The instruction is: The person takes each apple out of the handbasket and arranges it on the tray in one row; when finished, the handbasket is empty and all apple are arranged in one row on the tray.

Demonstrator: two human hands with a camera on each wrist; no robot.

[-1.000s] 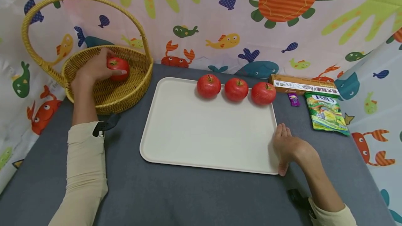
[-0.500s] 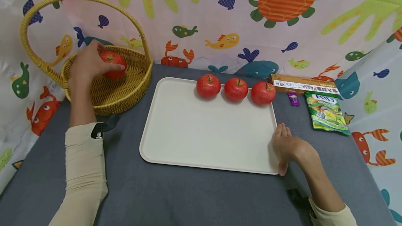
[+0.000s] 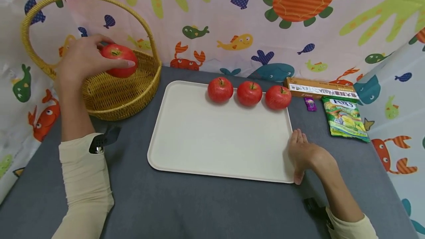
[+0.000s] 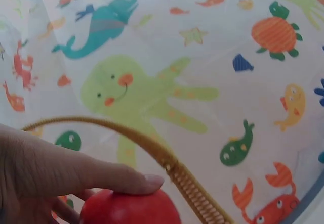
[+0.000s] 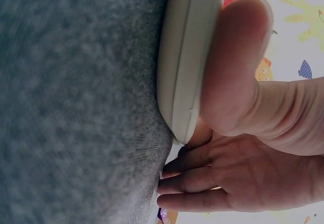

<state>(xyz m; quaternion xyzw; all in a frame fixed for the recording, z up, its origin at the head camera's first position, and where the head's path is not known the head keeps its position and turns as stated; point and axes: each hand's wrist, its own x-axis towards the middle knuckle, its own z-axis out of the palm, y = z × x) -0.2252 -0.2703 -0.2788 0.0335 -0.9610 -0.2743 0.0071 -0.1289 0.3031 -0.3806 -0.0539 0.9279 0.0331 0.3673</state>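
In the head view my left hand (image 3: 81,60) grips a red apple (image 3: 119,61) above the yellow wicker basket (image 3: 123,110), under its arched handle. The left wrist view has the thumb lying over the top of that apple (image 4: 131,209). My right hand (image 3: 308,156) rests against the right edge of a cream-coloured tray (image 3: 219,146), fingers straight. From the right wrist, the thumb (image 5: 233,67) shows on the tray rim (image 5: 190,62), with the other fingers stretched along the outside. Three red apples (image 3: 220,90) sit in a row along the tray's far edge.
Right of the tray, near the back, lie a long brown box (image 3: 322,88), a small purple packet (image 3: 310,104) and a green candy bag (image 3: 345,119). A cloth printed with sea animals (image 3: 206,14) hangs behind the grey table (image 3: 199,209).
My left hand has lifted the apple up from inside the basket, shifting slightly left. The right hand, the tray and its three apples stay where they were.
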